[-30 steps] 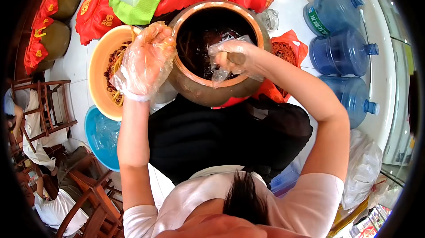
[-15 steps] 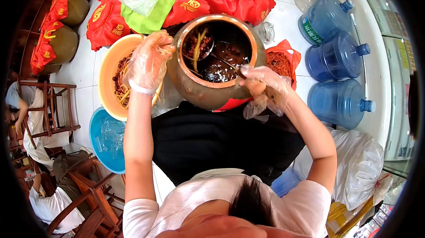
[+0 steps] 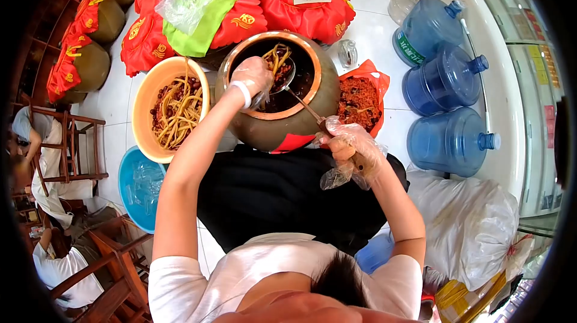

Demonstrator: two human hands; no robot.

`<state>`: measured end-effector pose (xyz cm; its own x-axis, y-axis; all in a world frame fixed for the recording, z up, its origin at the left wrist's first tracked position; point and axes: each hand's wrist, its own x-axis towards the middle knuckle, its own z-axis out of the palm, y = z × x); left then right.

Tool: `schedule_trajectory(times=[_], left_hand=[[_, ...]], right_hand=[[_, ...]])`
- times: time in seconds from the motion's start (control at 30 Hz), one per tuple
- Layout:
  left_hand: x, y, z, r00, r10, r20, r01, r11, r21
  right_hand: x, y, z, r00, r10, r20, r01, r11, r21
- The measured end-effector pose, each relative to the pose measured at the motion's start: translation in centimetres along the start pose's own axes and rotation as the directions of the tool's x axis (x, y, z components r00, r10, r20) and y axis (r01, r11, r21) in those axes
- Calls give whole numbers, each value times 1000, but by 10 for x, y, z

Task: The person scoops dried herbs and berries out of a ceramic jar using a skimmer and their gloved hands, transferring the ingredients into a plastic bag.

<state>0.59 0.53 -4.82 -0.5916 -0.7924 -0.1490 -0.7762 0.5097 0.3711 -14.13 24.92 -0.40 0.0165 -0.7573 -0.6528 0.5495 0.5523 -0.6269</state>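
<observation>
"Two hands over the jar, both in clear gloves! What's the right hand doing?"

"Gripping the ladle by the end of its handle, just outside the rim on the near right side. Fingers curled firmly round it, plastic bunched underneath."

"And the ladle's business end?"

"At the mouth of the jar, up to the left, loaded! Yellowish strips lie over dark beans, and some strips reach past the ladle's edge."

"Left hand?"

"Right up beside that load, coming over the jar's left rim, white band at the wrist. Its fingertips are hard to make out, so I can't tell whether it's grasping anything."

"What's around them?"

"Just left of the jar, a yellow basin with plenty more strips and beans. Below it, a blue basin with crumpled clear plastic inside."

"Other side?"

"Close by on the right, a red bag, mouth open, holding a coarse red mix. Blue bottles lie farther right, on their sides. And behind the jar, red cloth with a green towel over part of it!"
</observation>
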Motion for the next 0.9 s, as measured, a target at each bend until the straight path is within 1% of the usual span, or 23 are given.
schedule_trajectory(times=[0.03,0.07,0.13,0.17,0.2,0.27,0.3,0.33,0.37,0.4,0.43,0.47,0.53,0.6,0.67,0.7,0.73,0.77,0.8,0.83,0.87,0.9], left_hand=[[3,4,5,998,27,-56,-26,999,27],[7,7,10,998,32,-55,-30,999,36],[19,8,25,988,54,-142,-37,993,115],[24,6,35,960,110,-259,-58,978,201],[24,13,37,896,160,-414,-40,958,283],[22,36,12,942,87,-324,36,934,355],[23,36,14,945,46,-324,76,932,354],[25,35,14,947,48,-316,73,930,359],[28,33,12,980,-38,-197,107,931,349],[31,33,10,989,-124,-77,143,928,343],[35,34,10,975,-219,-17,214,927,308],[36,35,11,976,-219,-16,213,926,312],[36,39,13,980,-170,-104,195,920,341],[42,37,15,977,-177,-119,203,943,263],[41,34,6,979,-199,-32,201,976,88],[42,30,3,977,-210,28,208,976,63],[45,17,2,997,-53,63,40,980,194],[45,4,1,982,143,125,-183,886,426],[39,7,-13,922,310,231,-385,694,608],[34,10,-22,918,298,261,-393,768,506],[48,-14,-9,956,215,198,-279,870,405],[45,-9,-15,983,129,132,-162,945,285]], right_hand=[[-5,-3,1,999,32,20,-33,998,59],[-6,-2,-1,999,26,24,-28,997,67],[-7,1,-5,997,60,43,-62,997,46],[-5,2,-6,1000,20,19,-21,998,52],[-5,4,-7,1000,16,19,-17,998,56],[-4,7,-9,996,14,85,-23,994,108],[-4,8,-8,998,24,61,-32,990,135],[-2,12,-10,998,27,62,-35,989,143],[1,16,-13,997,-6,71,-3,991,130],[2,16,-12,996,-41,81,31,993,116],[0,14,-11,996,-41,83,30,992,120],[-5,11,-8,998,-22,54,16,994,109],[-8,9,-5,1000,-2,23,0,995,102],[-7,8,-6,999,-32,2,32,999,-14],[-10,3,-2,1000,-20,-24,20,1000,16],[-10,3,-1,999,-5,-39,6,999,40],[-8,4,-3,999,-1,-37,3,999,51],[-5,7,-8,1000,-9,2,9,1000,16],[-3,8,-10,999,-17,42,18,1000,-21],[-4,7,-9,999,-16,50,16,1000,-5],[-5,6,-8,999,-15,52,15,1000,0],[-6,5,-8,998,-26,60,25,1000,13]])
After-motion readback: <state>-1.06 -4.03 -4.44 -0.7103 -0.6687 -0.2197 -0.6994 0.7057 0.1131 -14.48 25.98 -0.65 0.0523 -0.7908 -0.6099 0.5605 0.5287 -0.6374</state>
